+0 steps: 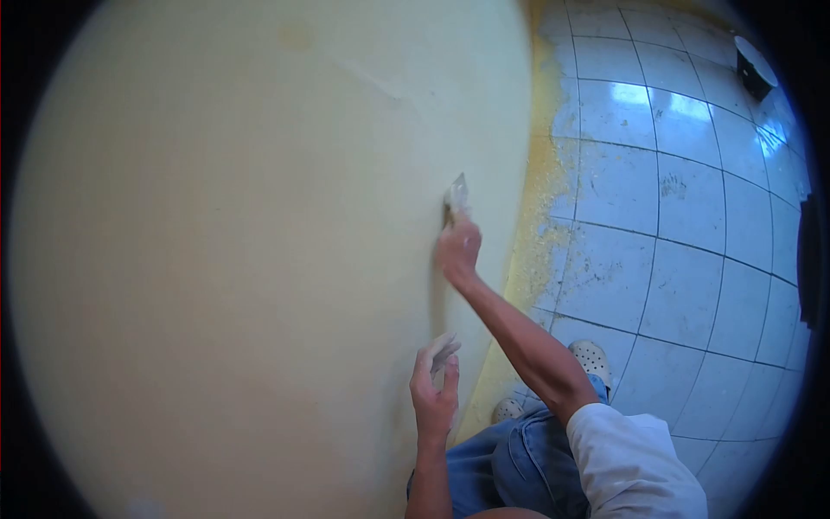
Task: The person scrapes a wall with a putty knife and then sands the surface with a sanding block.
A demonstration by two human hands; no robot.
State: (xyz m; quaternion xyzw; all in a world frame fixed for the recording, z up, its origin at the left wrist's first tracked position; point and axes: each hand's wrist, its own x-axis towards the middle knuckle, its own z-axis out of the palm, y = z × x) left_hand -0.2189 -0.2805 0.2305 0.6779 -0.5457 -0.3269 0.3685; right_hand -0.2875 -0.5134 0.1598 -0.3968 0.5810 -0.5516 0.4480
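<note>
My right hand (460, 245) is closed round a putty knife (458, 190), whose pale, smeared blade rests at or close to the yellowish wall (259, 259). Lower down, my left hand (435, 381) is raised beside the wall with its fingers curved and whitish residue on them. A gap shows between its thumb and fingers, though part of the palm side is hidden. Faint patches and a thin pale streak mark the wall above the knife.
Glossy tiles cover the floor (618, 251) on the right, with yellow flecks along the wall's foot. A dark bucket (755, 69) stands at the upper right. A dark object (811, 259) is at the right edge. My feet in light clogs (590, 362) are below.
</note>
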